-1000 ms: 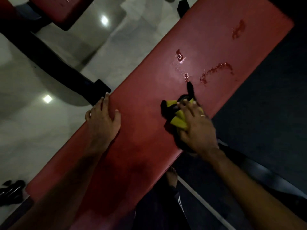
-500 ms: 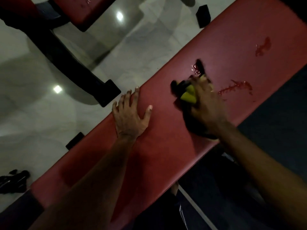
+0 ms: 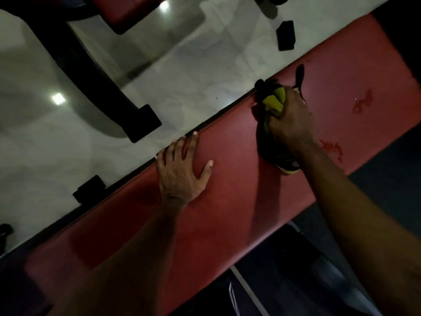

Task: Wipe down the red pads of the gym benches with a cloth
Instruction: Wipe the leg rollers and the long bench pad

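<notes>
Red pad (image 3: 227, 201) runs diagonally across the view, with dark matting (image 3: 387, 190) along its near edge and pale glossy floor (image 3: 205, 87) past its far edge. On the pad the left hand (image 3: 182, 172) is laid flat, fingers spread and straight, the fingertips reaching the far edge; it has been shifted along the pad since a second ago, in step with the wiping. Further along, the cloth (image 3: 274, 102), yellow and black, is bunched under the right hand (image 3: 289, 119), whose fingers are curled round it and pressed down. A second ago the cloth was held by the near edge; it has since been swept across the width and now sits at the far edge. The wet patch that lay mid-pad on that path is no longer seen, so the stroke is judged to have worked. A mark (image 3: 330, 147) is left just beside the right wrist, and a second mark (image 3: 362, 102) further along; these are judged to be next. Beyond the floor a second pad (image 3: 127, 12) is cut off at the top.
</notes>
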